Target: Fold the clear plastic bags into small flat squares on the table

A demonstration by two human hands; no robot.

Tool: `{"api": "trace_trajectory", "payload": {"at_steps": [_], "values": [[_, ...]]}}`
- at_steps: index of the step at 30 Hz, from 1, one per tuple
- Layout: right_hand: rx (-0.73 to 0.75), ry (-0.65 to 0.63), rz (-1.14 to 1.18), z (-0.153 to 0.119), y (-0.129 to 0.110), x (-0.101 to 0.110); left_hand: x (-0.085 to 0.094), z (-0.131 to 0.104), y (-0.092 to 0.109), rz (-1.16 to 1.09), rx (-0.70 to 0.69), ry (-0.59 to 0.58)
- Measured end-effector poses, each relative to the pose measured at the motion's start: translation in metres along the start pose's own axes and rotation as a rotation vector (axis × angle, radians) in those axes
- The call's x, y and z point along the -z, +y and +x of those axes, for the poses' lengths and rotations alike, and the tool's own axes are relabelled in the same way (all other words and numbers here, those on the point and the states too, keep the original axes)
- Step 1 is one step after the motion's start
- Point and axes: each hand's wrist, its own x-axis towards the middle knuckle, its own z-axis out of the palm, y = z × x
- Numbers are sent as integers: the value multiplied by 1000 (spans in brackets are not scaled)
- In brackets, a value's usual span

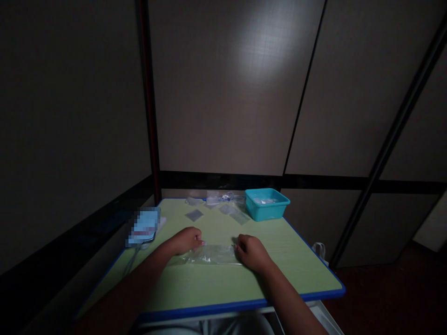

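Note:
A clear plastic bag (218, 254) lies stretched sideways over the light green table, between my two hands. My left hand (187, 240) is closed at the bag's left end, fingers curled and thumb pressed in. On the right end, my right hand (252, 251) is also closed, its fingers bent around the bag's edge. Whether anything is inside the bag I cannot tell. Beyond the hands lie a small grey square packet (194, 215) and a flat clear bag (239, 216).
The table (300, 260) has a blue edge. A turquoise basket (267, 211) holding clear plastic stands at the back right. More clear bags (212, 198) lie along the back edge. A blurred-out phone (144, 226) with a cable is at the left edge. Wardrobe panels (226, 93) rise behind.

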Motion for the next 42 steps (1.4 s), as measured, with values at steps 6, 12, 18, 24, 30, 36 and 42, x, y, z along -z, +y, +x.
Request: {"api": "trace_trajectory", "payload": {"at_steps": [6,12,18,24,30,36,42], "values": [[-4,-1,-17,1,0,-2,-7,2,0,92,16,80],[-38,-15,-35,3,0,-4,-14,3,-3,183,60,123],[-44,-14,-41,3,-1,-4,-8,-8,18,272,99,190],[-25,0,-38,3,2,-7,-24,-34,53,316,-219,220],[-23,10,-33,5,3,-8,-53,-45,46,275,-150,45],[-64,16,-18,5,1,-7,-58,-44,43,321,-98,11],[-196,155,-10,-8,-5,11,-61,-46,47,354,-76,66]]}}
